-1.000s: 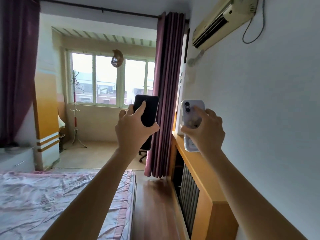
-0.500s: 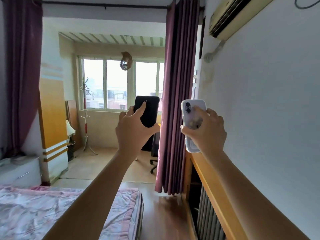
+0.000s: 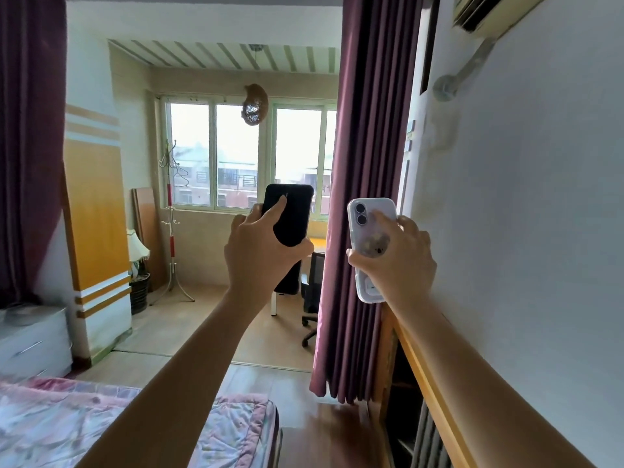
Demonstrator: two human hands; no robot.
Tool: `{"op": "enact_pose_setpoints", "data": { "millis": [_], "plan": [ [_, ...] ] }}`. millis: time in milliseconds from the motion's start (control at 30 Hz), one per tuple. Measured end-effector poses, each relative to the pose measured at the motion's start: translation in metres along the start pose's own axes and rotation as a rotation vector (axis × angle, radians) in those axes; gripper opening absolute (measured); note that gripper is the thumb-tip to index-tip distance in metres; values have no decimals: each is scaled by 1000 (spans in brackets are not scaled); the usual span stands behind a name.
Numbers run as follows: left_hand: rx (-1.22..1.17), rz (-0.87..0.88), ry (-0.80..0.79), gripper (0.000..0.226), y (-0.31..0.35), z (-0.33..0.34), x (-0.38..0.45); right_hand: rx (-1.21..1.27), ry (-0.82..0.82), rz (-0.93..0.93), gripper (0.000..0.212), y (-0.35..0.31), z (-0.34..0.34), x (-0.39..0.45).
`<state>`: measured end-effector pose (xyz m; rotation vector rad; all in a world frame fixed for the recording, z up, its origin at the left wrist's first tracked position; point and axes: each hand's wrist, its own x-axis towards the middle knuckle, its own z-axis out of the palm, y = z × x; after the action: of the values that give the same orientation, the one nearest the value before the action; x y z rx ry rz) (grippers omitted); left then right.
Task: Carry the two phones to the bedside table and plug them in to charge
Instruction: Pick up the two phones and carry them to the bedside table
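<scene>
My left hand (image 3: 258,255) is wrapped around the black phone (image 3: 287,217), index finger laid flat up its back, thumb hooked around its right edge, the other fingers curled behind where I can't see them. The phone stands upright, tipped a little to the right, held out in the air at arm's length, its top crossing the window (image 3: 236,157) sill line.

My right hand (image 3: 400,261) clamps the white phone (image 3: 369,231) the same way: fingers pressed on its back over the speckled sticker, thumb pinching its left edge. Camera lenses sit at its top left, facing me; it's upright, its lower end poking out below my palm. The two phones are near each other at about the same height, not touching, with the maroon curtain (image 3: 368,184) hanging behind the gap.

Both forearms reach forward from the bottom of the view. Below the left one lies the pink patterned bed (image 3: 67,427), its corner at the wooden floor. Under my right arm runs a wooden ledge (image 3: 429,376) along the white wall (image 3: 523,231). A white drawer unit (image 3: 33,342) stands at the far left edge.
</scene>
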<state>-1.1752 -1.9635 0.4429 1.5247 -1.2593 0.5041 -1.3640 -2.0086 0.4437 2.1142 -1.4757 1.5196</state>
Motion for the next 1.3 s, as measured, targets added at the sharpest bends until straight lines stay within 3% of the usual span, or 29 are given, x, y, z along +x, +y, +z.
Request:
{"op": "enact_pose_setpoints", "data": {
  "millis": [567, 833, 1300],
  "plan": [
    [27, 29, -34, 82, -96, 250, 158, 31, -6, -11, 73, 100, 221, 182],
    [107, 7, 40, 80, -131, 368, 222, 132, -55, -78, 74, 166, 331, 278],
    [278, -100, 127, 82, -220, 504, 331, 243, -147, -163, 79, 202, 525, 410]
  ]
}}
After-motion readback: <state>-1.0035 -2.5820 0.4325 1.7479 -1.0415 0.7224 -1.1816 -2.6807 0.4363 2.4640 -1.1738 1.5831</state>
